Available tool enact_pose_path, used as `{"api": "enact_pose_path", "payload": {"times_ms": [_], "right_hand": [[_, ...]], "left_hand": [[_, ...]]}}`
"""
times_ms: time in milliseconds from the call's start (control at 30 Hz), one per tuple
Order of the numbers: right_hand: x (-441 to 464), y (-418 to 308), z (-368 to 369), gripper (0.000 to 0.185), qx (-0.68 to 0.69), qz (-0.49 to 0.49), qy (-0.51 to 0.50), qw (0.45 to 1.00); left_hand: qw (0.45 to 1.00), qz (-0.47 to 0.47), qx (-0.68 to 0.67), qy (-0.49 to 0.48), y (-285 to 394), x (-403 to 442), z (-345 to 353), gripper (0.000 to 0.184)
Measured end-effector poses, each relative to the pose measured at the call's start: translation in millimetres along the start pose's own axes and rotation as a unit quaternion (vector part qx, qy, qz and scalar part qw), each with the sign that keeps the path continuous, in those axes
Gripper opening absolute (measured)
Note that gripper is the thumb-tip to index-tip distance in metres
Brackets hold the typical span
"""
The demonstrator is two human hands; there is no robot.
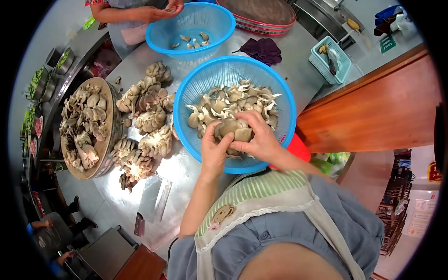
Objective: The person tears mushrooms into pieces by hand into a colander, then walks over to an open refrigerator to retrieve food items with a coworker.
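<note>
Center frame: both hands (238, 137) hold mushroom pieces (235, 129) over the near blue basket (185, 140). Mushroom clusters (151, 109) on metal bench (179, 186), left of it. Cleaver (148, 200) lower left. Co-worker's hands (161, 11) at top.

at eleven o'clock, the co-worker (125, 33) is cut off by the top edge; what the co-worker's hands (151, 14) hold is too small to tell. the left hand (215, 148) and the right hand (262, 142) hide part of their mushrooms (231, 127). at three o'clock, a red object (298, 151) is partly hidden by the blue basket (177, 112) (its shape is unclear). near four o'clock, wall papers (422, 217) are unreadable.
</note>
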State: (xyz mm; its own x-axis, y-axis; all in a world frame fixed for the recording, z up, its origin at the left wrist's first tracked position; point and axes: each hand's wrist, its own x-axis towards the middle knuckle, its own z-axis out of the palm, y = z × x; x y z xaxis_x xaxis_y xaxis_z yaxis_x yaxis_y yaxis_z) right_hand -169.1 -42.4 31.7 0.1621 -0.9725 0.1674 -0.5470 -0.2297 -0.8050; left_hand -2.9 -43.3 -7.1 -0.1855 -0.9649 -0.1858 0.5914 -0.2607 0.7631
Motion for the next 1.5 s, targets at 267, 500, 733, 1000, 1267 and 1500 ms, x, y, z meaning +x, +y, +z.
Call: {"api": "enact_pose_path", "payload": {"times_ms": [267, 500, 733, 1000, 1267, 1500], "right_hand": [[-8.9, 0.5, -13.3, 0.052, 0.045, -0.047, -0.026, 0.998], [-1.0, 40.8, -33.1, 0.029, 0.311, 0.154, 0.007, 0.938], [-1.9, 25.0, -42.7, 0.030, 0.317, 0.132, 0.019, 0.939], [4.3, -9.3, -46.8, 0.018, 0.070, 0.021, -0.073, 0.995], [5.7, 3.5, -33.0, 0.015, 0.194, 0.075, -0.083, 0.974], [13.3, 40.1, -46.2, 0.022, 0.333, 0.151, 0.026, 0.930]], "left_hand": [[1.000, 0.007, 0.002, 0.026, 1.2, -15.4, 8.2, 0.036], [0.998, 0.022, -0.012, 0.051, 16.1, -17.3, -5.2, 0.036], [0.992, -0.046, 0.120, 0.006, 24.8, -2.5, -6.4, 0.019], [0.872, 0.183, 0.439, -0.118, 39.7, 4.8, 26.8, 0.026], [0.895, 0.170, 0.397, -0.110, 33.0, 7.5, 19.1, 0.014], [0.977, 0.064, 0.203, -0.019, 33.3, 1.2, -4.0, 0.014]]}}
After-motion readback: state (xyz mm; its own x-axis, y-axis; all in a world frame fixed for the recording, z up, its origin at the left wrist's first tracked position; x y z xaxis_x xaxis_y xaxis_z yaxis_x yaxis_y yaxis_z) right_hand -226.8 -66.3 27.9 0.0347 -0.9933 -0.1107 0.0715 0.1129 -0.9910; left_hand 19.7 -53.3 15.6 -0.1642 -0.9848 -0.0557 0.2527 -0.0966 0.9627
